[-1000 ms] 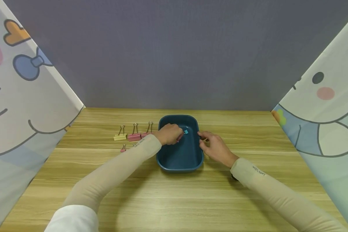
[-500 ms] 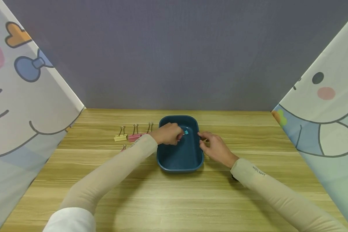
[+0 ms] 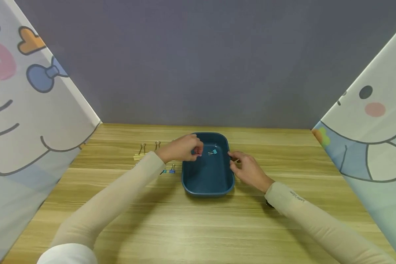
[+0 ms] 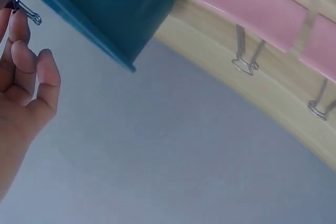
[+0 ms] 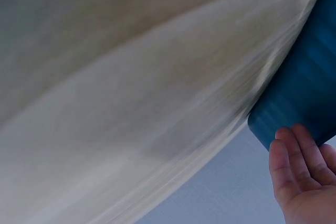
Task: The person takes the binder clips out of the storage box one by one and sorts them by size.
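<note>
Over the left part of a dark blue plastic bin [image 3: 208,192], my left hand [image 3: 184,147] pinches a small binder clip [image 4: 14,2] at its fingertips. The clip shows a silver handle in the left wrist view and a bit of pink in the head view. On the bin's floor lies a small light-blue binder clip [image 3: 214,151]. My right hand [image 3: 249,171] touches the bin's right side, its fingers [image 5: 302,153] fairly straight against the outer wall.
Left of the bin stand larger binder clips, one yellow [image 3: 138,157], with pink ones [image 4: 254,6] mostly hidden by my left arm in the head view. A small blue binder clip [image 3: 172,171] sits nearer. A grey panel [image 3: 204,66] rises behind the wooden table [image 3: 198,227].
My left hand has drawn back left from the light-blue clip in the bin, which now shows whole. Small blue clips on the table have come into sight. My right hand stays at the bin.
</note>
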